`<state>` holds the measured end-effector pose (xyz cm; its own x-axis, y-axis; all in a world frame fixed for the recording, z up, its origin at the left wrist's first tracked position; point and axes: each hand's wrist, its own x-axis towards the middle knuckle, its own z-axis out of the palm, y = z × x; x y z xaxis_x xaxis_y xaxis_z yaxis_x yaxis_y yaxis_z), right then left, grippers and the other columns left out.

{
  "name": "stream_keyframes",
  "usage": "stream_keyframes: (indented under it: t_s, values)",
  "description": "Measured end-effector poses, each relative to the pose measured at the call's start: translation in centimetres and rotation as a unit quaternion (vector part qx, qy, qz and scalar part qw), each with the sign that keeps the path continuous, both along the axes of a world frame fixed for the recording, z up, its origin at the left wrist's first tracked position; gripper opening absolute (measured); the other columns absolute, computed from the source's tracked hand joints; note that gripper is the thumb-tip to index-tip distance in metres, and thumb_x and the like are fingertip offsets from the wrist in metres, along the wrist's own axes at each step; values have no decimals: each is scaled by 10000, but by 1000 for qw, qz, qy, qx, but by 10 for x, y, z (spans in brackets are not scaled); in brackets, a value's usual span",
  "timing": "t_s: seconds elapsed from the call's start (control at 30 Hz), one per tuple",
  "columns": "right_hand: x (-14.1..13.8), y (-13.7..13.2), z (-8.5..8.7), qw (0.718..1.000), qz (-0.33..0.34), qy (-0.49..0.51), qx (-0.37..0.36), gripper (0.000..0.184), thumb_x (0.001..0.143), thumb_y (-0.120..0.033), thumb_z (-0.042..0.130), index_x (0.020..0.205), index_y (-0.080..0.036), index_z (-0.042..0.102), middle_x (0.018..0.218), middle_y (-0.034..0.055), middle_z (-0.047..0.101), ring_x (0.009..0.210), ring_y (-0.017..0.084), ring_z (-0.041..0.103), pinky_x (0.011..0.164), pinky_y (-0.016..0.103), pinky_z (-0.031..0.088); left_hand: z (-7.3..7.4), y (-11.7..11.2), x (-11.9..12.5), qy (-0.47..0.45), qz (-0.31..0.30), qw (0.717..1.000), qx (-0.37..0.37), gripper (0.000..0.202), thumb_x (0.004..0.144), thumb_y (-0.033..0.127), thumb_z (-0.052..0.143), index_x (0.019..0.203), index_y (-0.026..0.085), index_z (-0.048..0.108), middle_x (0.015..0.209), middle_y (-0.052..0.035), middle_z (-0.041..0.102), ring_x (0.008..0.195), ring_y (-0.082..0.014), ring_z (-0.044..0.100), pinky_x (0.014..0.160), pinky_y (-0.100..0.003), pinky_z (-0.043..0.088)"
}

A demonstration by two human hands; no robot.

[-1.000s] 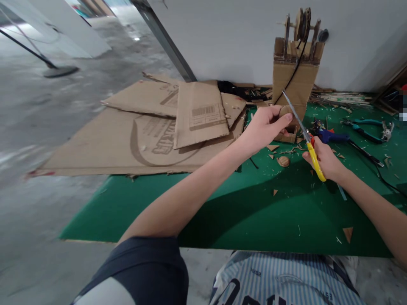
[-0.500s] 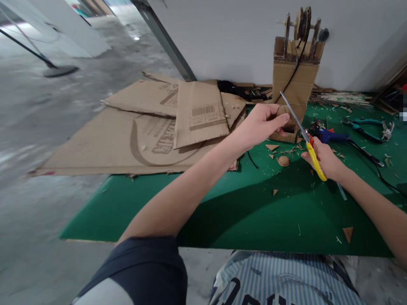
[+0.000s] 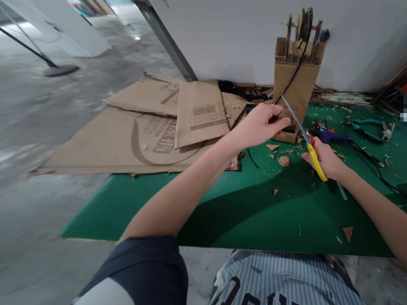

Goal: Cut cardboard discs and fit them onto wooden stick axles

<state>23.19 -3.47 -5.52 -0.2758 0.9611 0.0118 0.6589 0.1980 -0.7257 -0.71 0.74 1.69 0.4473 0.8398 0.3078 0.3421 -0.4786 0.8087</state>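
Note:
My left hand (image 3: 260, 123) pinches a small round cardboard piece (image 3: 285, 113) above the green mat (image 3: 222, 212). My right hand (image 3: 322, 157) grips yellow-handled scissors (image 3: 305, 135), whose blades point up and left and meet the edge of that piece. A second cardboard disc (image 3: 284, 161) lies on the mat just below the hands, among small triangular offcuts (image 3: 272, 147).
A tall cardboard tower (image 3: 295, 76) with wheels and a black cord stands behind the hands. Flattened cardboard sheets (image 3: 159, 123) cover the mat's far left. A blue tool (image 3: 333, 137), teal pliers (image 3: 369, 125) and scrap strips lie at the right. Wall behind.
My left hand has turned the cardboard piece slightly and the scissor blades have shifted a little against it. Both hands stay in about the same place.

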Motion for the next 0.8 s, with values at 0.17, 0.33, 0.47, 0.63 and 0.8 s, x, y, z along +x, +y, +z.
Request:
stream_keyframes:
  t_s: [0.17,0.33,0.47,0.63,0.8]
  values:
    - [-1,2,-6,999,-22,18,15,505,802,-672,641,858,-281,327,641,-50,496,530,125,402,509,298,304,-8,-1,10,-55,24,998,-36,324,959,219,616,659,188,497,589,40,491,594,-111,662,523,-216,404]
    - [1,2,-12,998,-20,44,44,541,807,-739,628,894,-277,360,725,-37,526,578,142,460,569,319,362,-19,0,18,-148,33,988,-26,329,994,276,607,697,183,502,639,53,482,573,-69,614,561,-185,452]
    - [3,1,-14,999,-1,37,34,550,811,-743,622,920,-277,351,796,-25,537,615,156,494,617,342,393,-14,1,13,-99,11,995,-3,328,979,252,624,676,175,524,639,38,503,602,-83,616,563,-195,441]
    - [3,2,-11,999,1,44,17,517,817,-710,622,906,-279,350,751,-40,514,592,149,476,574,329,379,-6,-1,9,-60,11,998,21,379,967,238,615,613,184,491,614,23,515,588,-89,519,582,-215,483]
    - [5,2,-1,1000,12,2,7,495,817,-682,620,864,-284,330,635,-64,451,533,131,374,521,312,313,1,-1,4,-38,0,999,26,341,938,194,624,617,187,509,619,20,528,573,-93,494,594,-237,494]
